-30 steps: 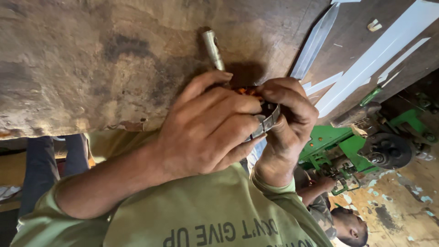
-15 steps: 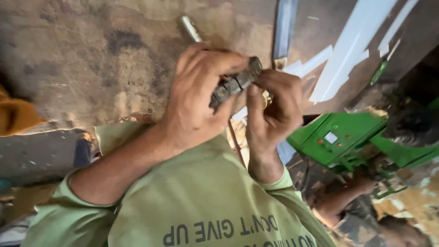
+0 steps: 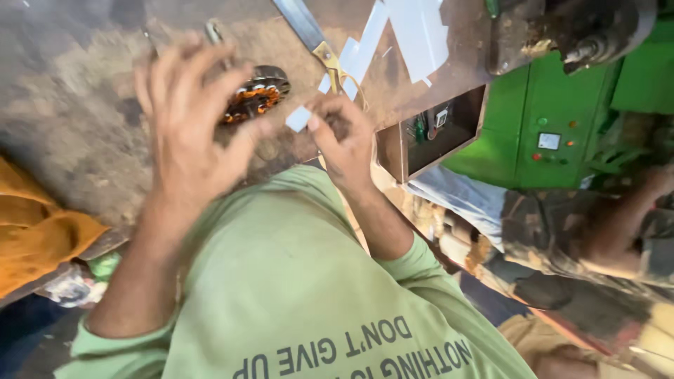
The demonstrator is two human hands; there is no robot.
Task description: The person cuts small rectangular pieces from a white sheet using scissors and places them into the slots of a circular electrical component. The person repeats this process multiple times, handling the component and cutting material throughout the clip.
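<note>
Orange cloth (image 3: 42, 238) at the far left edge of the worn wooden bench (image 3: 77, 105). One hand (image 3: 186, 137) (which side cannot be told in this upturned view), fingers spread wide, thumb touching a round motor coil (image 3: 256, 91) with copper windings, which lies on the bench. Other hand (image 3: 344, 140), pinching a small white paper strip (image 3: 300, 118) just beside the coil. Scissors (image 3: 316, 38) and white paper scraps (image 3: 414, 31) above. Green machine (image 3: 554, 98) at right.
</note>
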